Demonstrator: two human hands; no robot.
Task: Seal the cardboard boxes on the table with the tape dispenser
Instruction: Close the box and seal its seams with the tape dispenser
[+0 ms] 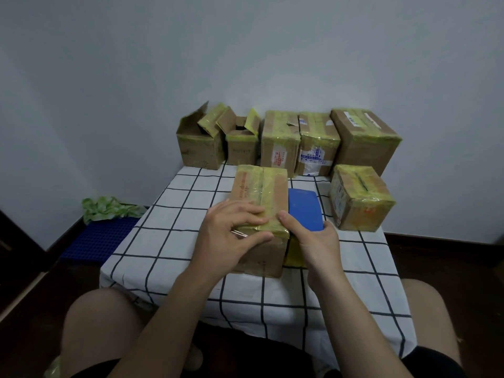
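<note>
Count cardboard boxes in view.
7. Back row, left to right: open box, second open box, three taped boxes. Front-right box. Centre box, left hand pressing it, beside the tape dispenser in the right hand. Others may hide behind.

No text legible to you anywhere; print present, all blurred. Brown cardboard box nearest you [259,192]: red character line along top left edge. Middle back-row brown box [278,143]: white-and-red sticker on front. Back-row box just right of it [316,143]: blue-and-white printed tape. Small brown box at right [360,197]: blue-white label, red mark. Open brown box at far left [199,151], open box beside it [241,150]: faint green print.
</note>
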